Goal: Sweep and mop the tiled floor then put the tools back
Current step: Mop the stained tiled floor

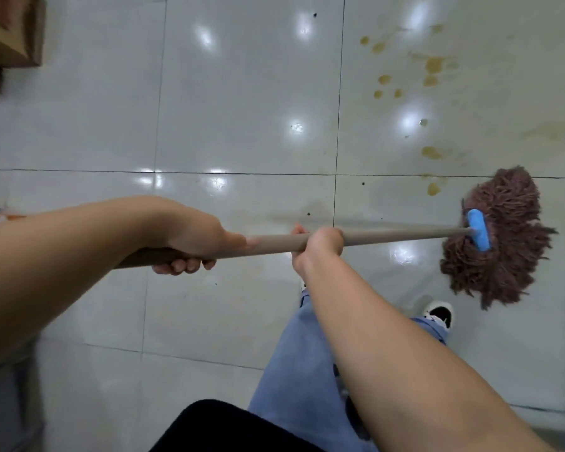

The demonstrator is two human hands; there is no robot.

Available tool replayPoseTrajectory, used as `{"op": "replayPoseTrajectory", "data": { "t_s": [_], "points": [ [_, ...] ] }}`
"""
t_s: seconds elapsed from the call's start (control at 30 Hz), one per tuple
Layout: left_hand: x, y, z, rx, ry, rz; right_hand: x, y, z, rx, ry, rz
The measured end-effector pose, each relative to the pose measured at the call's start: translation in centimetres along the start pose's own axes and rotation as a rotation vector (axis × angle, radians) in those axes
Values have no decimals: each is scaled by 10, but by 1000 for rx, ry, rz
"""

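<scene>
A mop with a brown string head (pixel 499 236) and a blue clamp (pixel 478 233) rests on the glossy white tiled floor (pixel 242 93) at the right. Its long tan handle (pixel 398 233) runs left across the view. My left hand (pixel 190 236) grips the handle near its end. My right hand (pixel 318 244) is wrapped around the handle further along, closer to the mop head. Yellow-brown spill stains (pixel 433 65) dot the tile above the mop head.
A brown cardboard box (pixel 12 31) sits at the top left corner. My leg in blue jeans (pixel 294 370) and a white and black shoe (pixel 439 313) stand just below the mop head. A small orange object (pixel 0 216) shows at the left edge.
</scene>
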State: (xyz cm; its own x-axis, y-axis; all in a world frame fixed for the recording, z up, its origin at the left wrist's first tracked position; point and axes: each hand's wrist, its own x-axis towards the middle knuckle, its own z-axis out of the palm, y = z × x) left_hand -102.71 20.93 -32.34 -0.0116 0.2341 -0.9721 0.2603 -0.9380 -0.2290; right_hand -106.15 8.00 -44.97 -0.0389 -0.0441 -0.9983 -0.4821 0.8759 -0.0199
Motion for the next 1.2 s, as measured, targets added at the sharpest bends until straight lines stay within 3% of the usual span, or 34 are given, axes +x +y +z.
{"op": "replayPoseTrajectory", "data": {
  "t_s": [0.17, 0.33, 0.67, 0.9, 1.03, 1.2],
  "points": [
    [12, 54, 19, -8, -19, 72, 20, -50, -25, -2, 13, -58],
    [13, 162, 29, 33, -26, 141, 41, -151, -63, 106, 14, -128],
    [-29, 453, 68, 73, -47, 116, 82, -410, -171, 298, 55, -245],
    [-77, 658, 127, 118, -48, 292, 98, -600, -281, 324, 167, -254],
    [-78, 690, 150, 89, -70, 283, 110, -625, -311, 326, 181, -263],
    [-55, 645, 132, 90, -70, 257, 106, -586, -283, 288, 161, -243]
  ]
}}
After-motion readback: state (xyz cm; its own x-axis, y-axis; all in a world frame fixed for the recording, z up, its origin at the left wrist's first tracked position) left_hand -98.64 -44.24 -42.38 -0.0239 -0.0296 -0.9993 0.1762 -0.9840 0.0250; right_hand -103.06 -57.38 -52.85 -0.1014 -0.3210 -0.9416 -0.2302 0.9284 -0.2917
